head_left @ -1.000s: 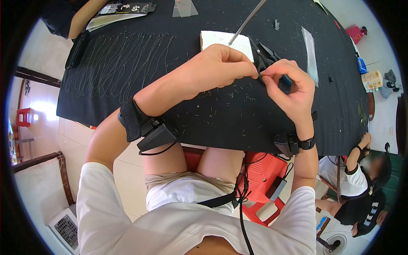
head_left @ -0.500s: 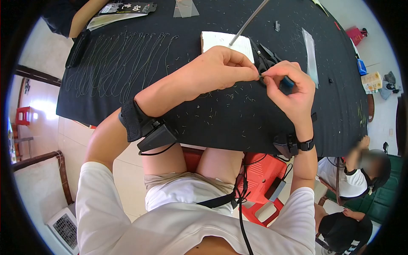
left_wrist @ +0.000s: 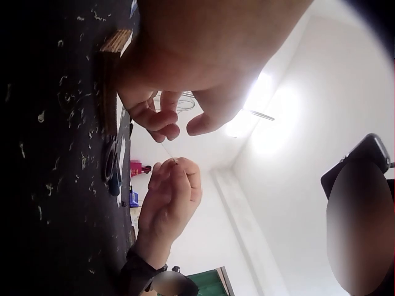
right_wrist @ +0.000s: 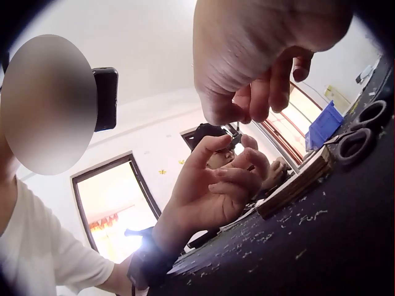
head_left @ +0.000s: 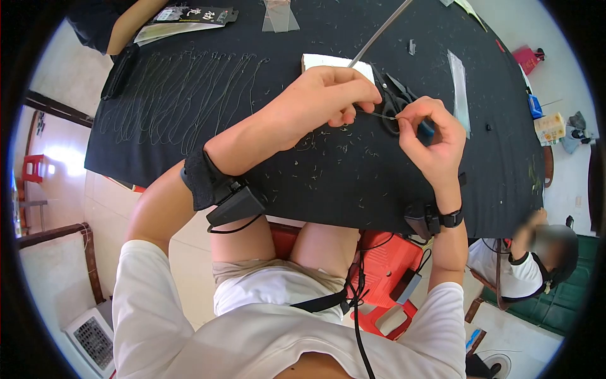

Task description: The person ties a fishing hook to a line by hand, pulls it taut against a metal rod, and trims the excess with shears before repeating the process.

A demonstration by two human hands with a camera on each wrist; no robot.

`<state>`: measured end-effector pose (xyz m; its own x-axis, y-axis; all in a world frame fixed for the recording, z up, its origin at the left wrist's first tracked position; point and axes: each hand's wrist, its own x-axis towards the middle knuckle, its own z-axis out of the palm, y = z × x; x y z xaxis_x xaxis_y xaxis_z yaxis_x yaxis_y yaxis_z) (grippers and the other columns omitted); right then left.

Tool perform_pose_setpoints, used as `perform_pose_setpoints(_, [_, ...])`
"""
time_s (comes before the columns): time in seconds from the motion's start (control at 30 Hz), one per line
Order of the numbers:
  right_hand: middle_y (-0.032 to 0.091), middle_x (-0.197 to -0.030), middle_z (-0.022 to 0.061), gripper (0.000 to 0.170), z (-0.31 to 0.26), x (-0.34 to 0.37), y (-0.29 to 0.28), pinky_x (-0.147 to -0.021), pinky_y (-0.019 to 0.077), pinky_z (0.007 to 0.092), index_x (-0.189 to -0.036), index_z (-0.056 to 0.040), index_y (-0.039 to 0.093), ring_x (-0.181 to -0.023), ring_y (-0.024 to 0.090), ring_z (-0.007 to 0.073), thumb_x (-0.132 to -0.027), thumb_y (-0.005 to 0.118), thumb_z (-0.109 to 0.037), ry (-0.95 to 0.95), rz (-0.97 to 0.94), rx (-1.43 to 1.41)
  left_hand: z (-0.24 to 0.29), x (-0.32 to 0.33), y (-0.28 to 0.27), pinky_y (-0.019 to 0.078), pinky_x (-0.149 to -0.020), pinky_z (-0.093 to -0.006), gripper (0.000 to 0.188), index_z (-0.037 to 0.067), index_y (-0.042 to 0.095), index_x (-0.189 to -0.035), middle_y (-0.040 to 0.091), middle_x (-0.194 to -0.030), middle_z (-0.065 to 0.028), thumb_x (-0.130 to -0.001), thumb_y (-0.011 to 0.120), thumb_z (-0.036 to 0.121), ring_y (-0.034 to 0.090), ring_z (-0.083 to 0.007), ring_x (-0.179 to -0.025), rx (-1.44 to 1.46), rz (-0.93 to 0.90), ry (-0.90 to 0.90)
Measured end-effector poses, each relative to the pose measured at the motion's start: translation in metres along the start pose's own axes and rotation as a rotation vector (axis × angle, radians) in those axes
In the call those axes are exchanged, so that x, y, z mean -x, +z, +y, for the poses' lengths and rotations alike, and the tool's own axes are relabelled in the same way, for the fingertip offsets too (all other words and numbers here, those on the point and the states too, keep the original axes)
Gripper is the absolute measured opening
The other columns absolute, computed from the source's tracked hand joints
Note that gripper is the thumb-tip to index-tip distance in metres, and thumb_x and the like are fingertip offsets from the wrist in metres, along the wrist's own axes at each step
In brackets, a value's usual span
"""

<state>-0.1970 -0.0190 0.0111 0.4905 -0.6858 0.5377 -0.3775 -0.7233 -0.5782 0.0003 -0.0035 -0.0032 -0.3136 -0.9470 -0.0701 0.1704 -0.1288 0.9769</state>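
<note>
A short thin line (head_left: 382, 115) stretches between both hands over the black table. One end sits between the thumb and forefinger of my right hand (head_left: 435, 136), which pinches it; a tiny dark tip shows at those fingers in the right wrist view. On the left, the line reaches the fingers of my left hand (head_left: 315, 101). Its thumb and forefinger stand apart, the other fingers loosely bent, as the left wrist view (left_wrist: 166, 120) also shows. Behind the hands lie black-handled scissors (head_left: 389, 95) and a white-topped block (head_left: 314, 61), brown and layered at its side.
Looped thin lines (head_left: 183, 95) lie in a row on the left. A metal rod (head_left: 382, 30) slants over the block. Clear plastic strips (head_left: 459, 95) and a black package (head_left: 189, 16) rest farther out. Small clippings are scattered over the black cloth (head_left: 328, 196).
The left thumb and forefinger have come apart from their pinch beside the right fingertips. More line now shows between the hands. The right hand keeps its pinch.
</note>
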Motion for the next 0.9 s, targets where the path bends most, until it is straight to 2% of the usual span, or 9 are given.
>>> perform_pose_setpoints(0.07, [0.055, -0.060, -0.0023, 0.012, 0.000, 0.001, 0.001, -0.064, 0.0345, 0.0210, -0.071, -0.0073, 0.058, -0.049, 0.048, 0.0064, -0.064, 0.062, 0.002, 0.085, 0.027, -0.079, 0.002, 0.001, -0.002, 0.0306, -0.049, -0.0173, 0.017, 0.002, 0.060, -0.089, 0.055, -0.081, -0.0024, -0.082, 0.052, 0.016, 0.042, -0.0039, -0.057, 0.114, 0.023, 0.049])
perform_pose_setpoints(0.17, [0.055, -0.059, -0.0025, 0.012, 0.005, -0.001, 0.000, -0.063, 0.0342, 0.0208, -0.071, -0.0074, 0.057, -0.050, 0.048, 0.0067, -0.064, 0.062, 0.001, 0.048, 0.038, -0.068, 0.002, -0.003, -0.010, 0.0332, -0.055, -0.0181, 0.016, 0.002, 0.058, -0.088, 0.055, -0.083, -0.0019, -0.084, 0.052, 0.016, 0.043, -0.0050, -0.062, 0.277, 0.021, 0.081])
perform_pose_setpoints(0.27, [0.055, -0.060, -0.0023, 0.008, 0.013, -0.003, -0.001, -0.062, 0.0359, 0.0203, -0.071, -0.0055, 0.057, -0.051, 0.048, 0.0053, -0.068, 0.062, 0.000, 0.108, 0.070, -0.087, 0.007, -0.003, -0.011, 0.0340, -0.060, -0.0187, 0.015, 0.003, 0.057, -0.087, 0.055, -0.084, -0.0017, -0.084, 0.052, 0.017, 0.044, -0.0059, -0.066, 0.309, 0.081, 0.174])
perform_pose_setpoints(0.33, [0.055, -0.062, -0.0020, 0.005, 0.008, -0.005, -0.004, -0.058, 0.0379, 0.0191, -0.072, -0.0032, 0.057, -0.055, 0.048, 0.0038, -0.070, 0.062, -0.001, 0.220, 0.112, -0.260, 0.010, -0.004, -0.013, 0.0361, -0.064, -0.0192, 0.014, 0.002, 0.056, -0.089, 0.055, -0.086, -0.0017, -0.084, 0.053, 0.015, 0.046, -0.0063, -0.070, 0.312, 0.061, 0.220])
perform_pose_setpoints(0.43, [0.056, -0.065, -0.0013, 0.005, 0.005, -0.009, -0.016, -0.056, 0.0392, 0.0186, -0.074, -0.0018, 0.057, -0.058, 0.049, 0.0037, -0.071, 0.061, -0.002, 0.141, 0.091, -0.191, 0.020, -0.005, -0.020, 0.0387, -0.077, -0.0232, 0.009, 0.003, 0.059, -0.085, 0.056, -0.096, -0.0034, -0.083, 0.054, 0.010, 0.051, -0.0082, -0.083, 0.225, 0.121, 0.308])
perform_pose_setpoints(0.57, [0.057, -0.066, -0.0015, 0.003, -0.017, -0.009, -0.040, -0.060, 0.0418, 0.0189, -0.075, -0.0028, 0.058, -0.062, 0.052, 0.0036, -0.073, 0.059, -0.004, 0.151, 0.141, -0.082, 0.033, 0.001, -0.022, 0.0368, -0.081, -0.0253, 0.012, 0.003, 0.062, -0.088, 0.052, -0.114, -0.0063, -0.081, 0.055, 0.010, 0.050, -0.0099, -0.091, 0.218, 0.095, 0.389])
perform_pose_setpoints(0.63, [0.058, -0.067, -0.0035, 0.003, -0.021, -0.009, -0.055, -0.057, 0.0414, 0.0179, -0.076, -0.0050, 0.059, -0.062, 0.052, 0.0027, -0.076, 0.059, -0.007, 0.241, 0.135, -0.071, 0.039, 0.006, -0.017, 0.0364, -0.082, -0.0249, 0.012, 0.002, 0.062, -0.088, 0.051, -0.114, -0.0069, -0.081, 0.056, 0.011, 0.049, -0.0098, -0.093, 0.199, 0.036, 0.412])
perform_pose_setpoints(0.7, [0.056, -0.067, -0.0035, 0.004, -0.033, -0.012, -0.063, -0.051, 0.0377, 0.0159, -0.079, -0.0055, 0.060, -0.059, 0.049, 0.0015, -0.080, 0.058, -0.009, 0.333, 0.173, -0.274, 0.041, 0.019, -0.013, 0.0360, -0.083, -0.0246, 0.013, 0.001, 0.062, -0.086, 0.049, -0.115, -0.0084, -0.081, 0.056, 0.011, 0.049, -0.0099, -0.095, 0.175, -0.056, 0.438])
perform_pose_setpoints(0.9, [0.055, -0.070, -0.0020, 0.006, -0.057, -0.033, -0.072, -0.050, 0.0349, 0.0159, -0.082, -0.0039, 0.059, -0.058, 0.047, 0.0019, -0.080, 0.059, -0.009, 0.240, 0.103, -0.241, 0.042, 0.073, -0.009, 0.0381, -0.079, -0.0243, 0.011, 0.002, 0.063, -0.078, 0.051, -0.112, -0.0091, -0.079, 0.060, 0.012, 0.051, -0.0104, -0.088, 0.198, -0.021, 0.493])
